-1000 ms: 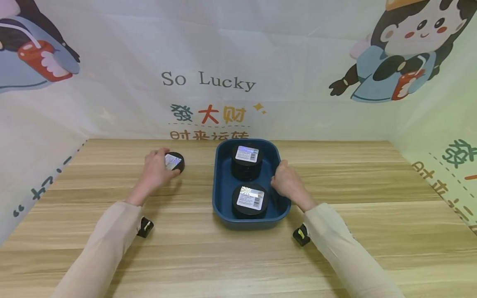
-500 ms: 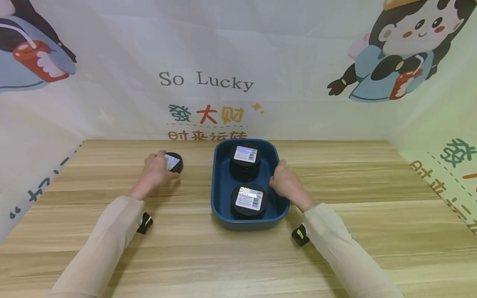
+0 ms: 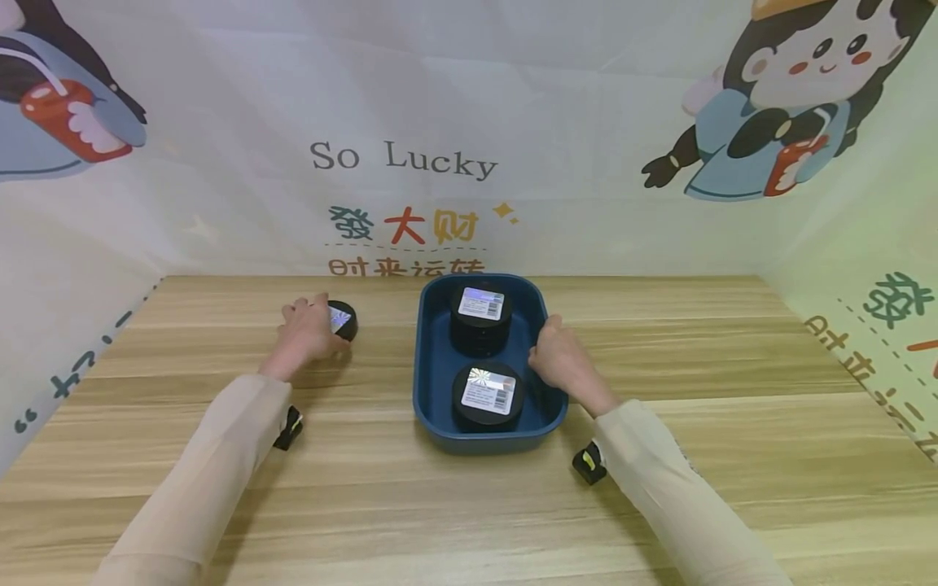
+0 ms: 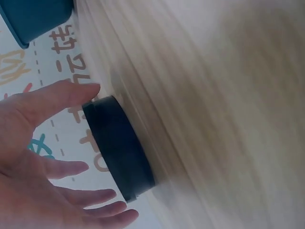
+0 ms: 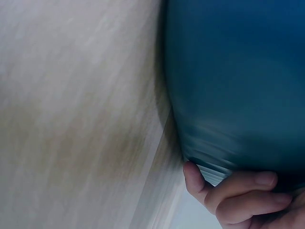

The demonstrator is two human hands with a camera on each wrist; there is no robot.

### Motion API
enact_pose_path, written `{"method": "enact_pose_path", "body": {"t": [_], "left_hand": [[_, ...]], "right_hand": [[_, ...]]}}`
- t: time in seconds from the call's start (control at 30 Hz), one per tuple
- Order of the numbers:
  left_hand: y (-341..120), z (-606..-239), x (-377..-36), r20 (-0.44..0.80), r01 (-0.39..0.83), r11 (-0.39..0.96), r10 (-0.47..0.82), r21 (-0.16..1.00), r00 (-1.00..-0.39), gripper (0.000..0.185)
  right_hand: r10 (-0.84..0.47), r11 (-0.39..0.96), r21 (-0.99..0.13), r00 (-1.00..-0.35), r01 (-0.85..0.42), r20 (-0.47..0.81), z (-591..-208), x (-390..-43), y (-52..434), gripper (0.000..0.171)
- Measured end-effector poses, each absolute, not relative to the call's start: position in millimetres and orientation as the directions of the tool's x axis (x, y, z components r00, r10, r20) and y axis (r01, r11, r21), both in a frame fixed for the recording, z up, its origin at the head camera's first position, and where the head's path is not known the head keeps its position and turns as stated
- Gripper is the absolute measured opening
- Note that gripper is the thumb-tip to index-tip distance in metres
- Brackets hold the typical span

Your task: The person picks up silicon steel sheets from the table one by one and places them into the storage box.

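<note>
A flat, round black container with a shiny label lies on the table at the left. My left hand is spread around its near-left side, partly covering the label. In the left wrist view, thumb and fingers are extended about the black container, with a gap along most of its side. A blue bin stands in the middle. Curled fingers of my right hand grip its right rim. Inside the bin are a stack of black containers at the back and another labelled black container in front.
The wooden table runs back to a printed white cloth backdrop, with cloth at both sides too. A small black device is strapped at each wrist, one at the left and one at the right.
My left hand has shifted slightly over the black container, covering more of its label. The wrist has turned a little. My right hand stays on the bin's rim.
</note>
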State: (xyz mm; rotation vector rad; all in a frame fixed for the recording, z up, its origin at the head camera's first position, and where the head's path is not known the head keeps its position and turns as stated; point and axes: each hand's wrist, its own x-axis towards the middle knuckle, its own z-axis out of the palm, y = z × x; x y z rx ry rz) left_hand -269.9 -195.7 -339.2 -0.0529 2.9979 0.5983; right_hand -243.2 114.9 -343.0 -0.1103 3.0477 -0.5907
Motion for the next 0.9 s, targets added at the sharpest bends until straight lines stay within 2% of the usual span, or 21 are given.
{"method": "enact_pose_path", "body": {"t": [0.17, 0.33, 0.5, 0.9], "left_hand": [[-199, -339, -272, -0.149, -0.062, 0.928, -0.008, 0.366, -0.989, 0.087], [-201, -341, -273, -0.168, -0.065, 0.927, -0.003, 0.369, -0.986, 0.082], [-202, -341, -274, -0.151, -0.037, 0.928, 0.021, 0.371, -0.988, 0.076], [-207, -346, -280, -0.094, 0.007, 0.930, 0.045, 0.368, -0.995, 0.081]], "right_hand": [[-0.083, 0.925, -0.373, -0.997, -0.074, -0.007, -343, -243, 115, 0.040], [-0.086, 0.926, -0.369, -0.996, -0.079, -0.001, -344, -244, 115, 0.039], [-0.092, 0.923, -0.376, -0.996, -0.088, 0.008, -345, -245, 115, 0.038], [-0.090, 0.929, -0.361, -0.996, -0.085, 0.005, -345, -245, 115, 0.038]]}}
